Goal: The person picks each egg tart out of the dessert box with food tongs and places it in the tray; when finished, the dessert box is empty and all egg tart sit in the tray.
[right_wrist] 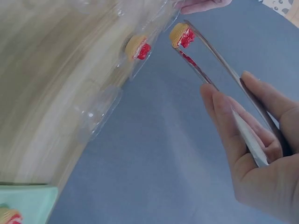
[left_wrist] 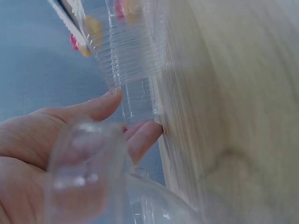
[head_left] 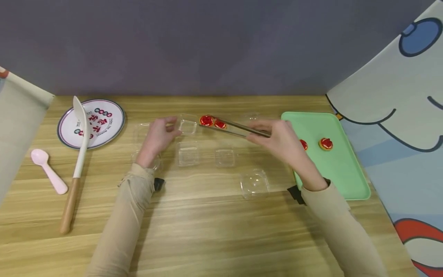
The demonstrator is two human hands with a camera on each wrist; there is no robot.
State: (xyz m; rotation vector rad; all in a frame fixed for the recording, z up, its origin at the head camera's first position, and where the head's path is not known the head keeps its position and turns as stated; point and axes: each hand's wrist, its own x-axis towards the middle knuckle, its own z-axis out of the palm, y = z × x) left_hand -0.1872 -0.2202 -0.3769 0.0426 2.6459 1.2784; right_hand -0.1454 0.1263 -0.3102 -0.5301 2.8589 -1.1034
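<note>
My right hand grips metal tongs, whose tips hold a small tart with a red topping. In the head view, that tart is just right of a small clear plastic box. My left hand holds the near left side of this box, thumb and fingers at its edge. A second red-topped tart shows between the tong arms in the head view; the right wrist view has it lower, among clear plastic. Ridged clear walls stand beside my left fingertips.
Several more clear containers stand on the wooden table. A green tray at right bears tarts. At left lie a patterned plate, a long spoon across it and a pink spoon.
</note>
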